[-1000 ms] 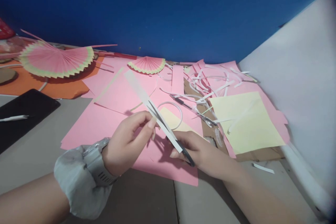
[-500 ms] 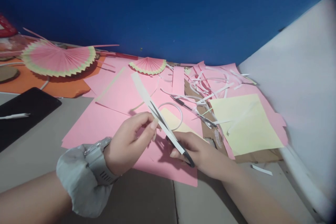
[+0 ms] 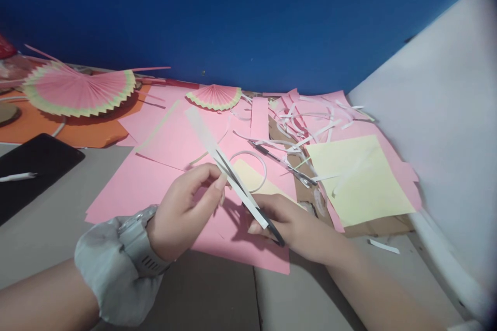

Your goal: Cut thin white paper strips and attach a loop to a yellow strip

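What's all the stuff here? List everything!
paper strip: one, white, held up, centre
scissors: one, black, blades along the strip
pink sheets: several, pink, centre
yellow sheet: one, pale yellow, right
paper fans: two, pink with yellow edges, at the back
orange sheet: one, orange, under big fan
scraps: many, white, back right
black slab: one, black, far left
left hand: one, pinching the strip, grey watch
right hand: one, holding the scissors

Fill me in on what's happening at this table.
A person is cutting paper. The left hand pinches a white strip, holding it up over a pink sheet. The right hand grips scissors, and their blades lie along the strip. White scraps and a yellow sheet lie to the right. Two pleated fans sit near the blue wall.
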Demonstrator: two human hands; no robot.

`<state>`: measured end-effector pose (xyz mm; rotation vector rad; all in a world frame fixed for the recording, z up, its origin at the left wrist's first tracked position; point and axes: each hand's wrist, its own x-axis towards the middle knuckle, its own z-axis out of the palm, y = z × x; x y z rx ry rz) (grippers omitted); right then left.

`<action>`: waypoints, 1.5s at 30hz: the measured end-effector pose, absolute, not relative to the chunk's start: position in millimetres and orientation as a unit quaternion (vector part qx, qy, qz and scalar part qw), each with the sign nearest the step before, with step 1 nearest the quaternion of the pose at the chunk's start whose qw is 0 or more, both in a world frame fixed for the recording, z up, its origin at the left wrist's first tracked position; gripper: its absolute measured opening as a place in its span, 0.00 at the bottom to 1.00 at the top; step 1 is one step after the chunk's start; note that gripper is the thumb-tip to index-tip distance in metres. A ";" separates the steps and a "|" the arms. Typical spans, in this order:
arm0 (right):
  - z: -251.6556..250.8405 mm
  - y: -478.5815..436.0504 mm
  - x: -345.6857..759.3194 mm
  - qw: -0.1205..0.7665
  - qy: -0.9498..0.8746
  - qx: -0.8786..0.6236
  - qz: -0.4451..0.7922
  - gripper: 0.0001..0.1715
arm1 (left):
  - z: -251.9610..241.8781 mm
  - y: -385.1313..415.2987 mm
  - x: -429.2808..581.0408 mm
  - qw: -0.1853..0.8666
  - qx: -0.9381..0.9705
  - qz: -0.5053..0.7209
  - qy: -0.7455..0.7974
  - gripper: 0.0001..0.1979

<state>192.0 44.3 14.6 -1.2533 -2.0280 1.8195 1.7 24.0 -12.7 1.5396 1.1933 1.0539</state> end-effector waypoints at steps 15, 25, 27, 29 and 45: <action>15.4 44.9 199.1 0.041 -0.694 -0.385 0.607 0.17 | -11.4 23.8 1.8 0.446 0.637 0.414 0.474 0.12; 15.8 44.6 194.2 0.073 -0.698 -0.387 0.598 0.16 | -9.9 22.8 1.3 0.436 0.643 0.402 0.484 0.12; 16.4 44.7 193.6 0.072 -0.700 -0.397 0.589 0.17 | -10.0 22.8 1.3 0.438 0.643 0.402 0.483 0.12; 17.2 44.8 193.2 0.068 -0.701 -0.401 0.586 0.17 | -10.3 23.1 1.5 0.437 0.643 0.402 0.484 0.12; 16.8 46.0 191.6 0.067 -0.693 -0.402 0.594 0.17 | -10.8 23.2 1.5 0.438 0.641 0.400 0.486 0.12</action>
